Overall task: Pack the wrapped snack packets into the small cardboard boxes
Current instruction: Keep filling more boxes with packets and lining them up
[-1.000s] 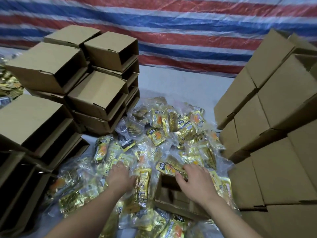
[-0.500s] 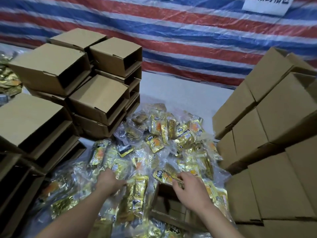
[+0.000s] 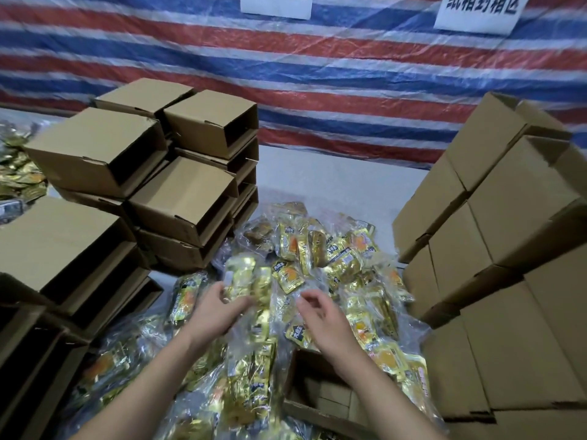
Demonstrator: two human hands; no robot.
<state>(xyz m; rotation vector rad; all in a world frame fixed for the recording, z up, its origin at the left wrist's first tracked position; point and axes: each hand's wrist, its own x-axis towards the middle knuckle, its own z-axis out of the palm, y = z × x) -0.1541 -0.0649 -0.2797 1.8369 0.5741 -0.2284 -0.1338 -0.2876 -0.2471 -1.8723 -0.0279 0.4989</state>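
Note:
A heap of gold snack packets (image 3: 320, 262) in clear wrap covers the table in front of me. My left hand (image 3: 216, 312) grips a clear-wrapped bundle of gold packets (image 3: 246, 279), lifted above the heap, its lower end hanging down toward me. My right hand (image 3: 319, 319) is just right of the bundle, its fingers curled, and it pinches the edge of the bundle's clear wrap. Below my right wrist lies a small open cardboard box (image 3: 320, 395), its inside dark, with packets lying around it.
Empty open-sided boxes (image 3: 187, 192) are stacked at the left and back left. Closed cardboard boxes (image 3: 508, 249) form a wall at the right. A striped tarp (image 3: 317, 74) hangs behind. More gold packets (image 3: 19, 173) lie at the far left edge.
Both hands have risen from the heap beside the open box. My left hand has lifted a wrapped bundle and my right hand has come over to its edge. The camera has tilted up.

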